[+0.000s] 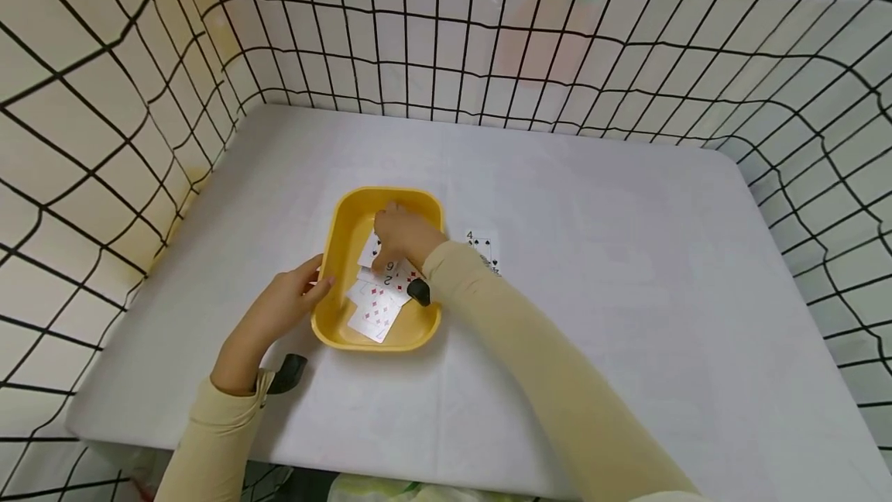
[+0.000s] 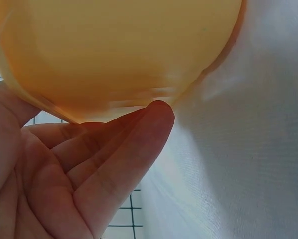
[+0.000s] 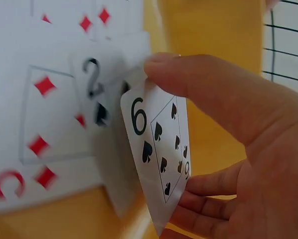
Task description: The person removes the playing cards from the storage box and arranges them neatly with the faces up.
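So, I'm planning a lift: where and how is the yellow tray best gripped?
I'd likely pinch the yellow tray by opposite rim edges, hands coming from left and right: its walls stand raised all round, and the left hand holds the left edge.

Head view: table (image 1: 627, 293) seen from high above left fingers (image 1: 307, 266) and right fingers (image 1: 383, 252), faced forward and down. Left wrist: tray (image 2: 114, 50) faced closely past left fingers. Right wrist: cards (image 3: 49, 114) faced closely past right fingers; cards shared with head view.
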A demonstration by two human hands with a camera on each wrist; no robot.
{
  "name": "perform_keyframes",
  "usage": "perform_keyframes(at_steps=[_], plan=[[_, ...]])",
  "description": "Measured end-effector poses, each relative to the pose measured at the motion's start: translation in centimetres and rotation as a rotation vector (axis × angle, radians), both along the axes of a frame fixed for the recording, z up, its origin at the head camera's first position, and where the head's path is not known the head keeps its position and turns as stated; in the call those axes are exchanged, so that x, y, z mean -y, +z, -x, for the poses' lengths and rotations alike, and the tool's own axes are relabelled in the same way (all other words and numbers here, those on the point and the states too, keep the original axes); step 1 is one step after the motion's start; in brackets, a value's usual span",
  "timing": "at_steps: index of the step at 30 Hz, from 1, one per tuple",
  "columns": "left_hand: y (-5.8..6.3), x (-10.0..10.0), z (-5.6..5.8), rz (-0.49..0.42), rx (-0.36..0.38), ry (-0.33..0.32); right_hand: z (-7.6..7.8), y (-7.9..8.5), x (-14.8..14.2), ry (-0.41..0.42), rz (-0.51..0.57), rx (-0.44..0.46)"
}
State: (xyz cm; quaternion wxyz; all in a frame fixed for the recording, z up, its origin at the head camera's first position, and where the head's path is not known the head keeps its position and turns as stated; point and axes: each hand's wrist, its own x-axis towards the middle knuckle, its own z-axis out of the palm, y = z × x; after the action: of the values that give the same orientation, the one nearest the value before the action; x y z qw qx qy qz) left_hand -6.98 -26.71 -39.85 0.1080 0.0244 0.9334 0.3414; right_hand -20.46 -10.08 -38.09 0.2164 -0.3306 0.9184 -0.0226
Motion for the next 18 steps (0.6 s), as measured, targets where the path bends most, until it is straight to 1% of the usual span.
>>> perform_keyframes(at_steps=[3, 7, 11, 14, 18], plan=[[0.0, -0.1, 0.1, 0.009, 0.009, 0.006, 0.4, 1.4, -0.7, 0.023, 0.014, -0.023], [0.0, -0.1, 0.0, 0.018, 0.007, 0.008, 1.0, 3.6, -2.1, 0.056, 0.014, -0.084], [0.0, -0.2, 0.1, 0.015, 0.006, 0.005, 1.8, 5.1, -4.5, 0.041, 0.039, -0.101], [0.0, -0.2, 0.0, 0.014, 0.006, 0.009, 2.4, 5.4, -6.9, 0.021, 0.069, -0.098], [0.0, -0.2, -0.1, 0.014, -0.001, 0.012, 3.0, 4.7, -10.5, -0.027, 0.079, -0.069]])
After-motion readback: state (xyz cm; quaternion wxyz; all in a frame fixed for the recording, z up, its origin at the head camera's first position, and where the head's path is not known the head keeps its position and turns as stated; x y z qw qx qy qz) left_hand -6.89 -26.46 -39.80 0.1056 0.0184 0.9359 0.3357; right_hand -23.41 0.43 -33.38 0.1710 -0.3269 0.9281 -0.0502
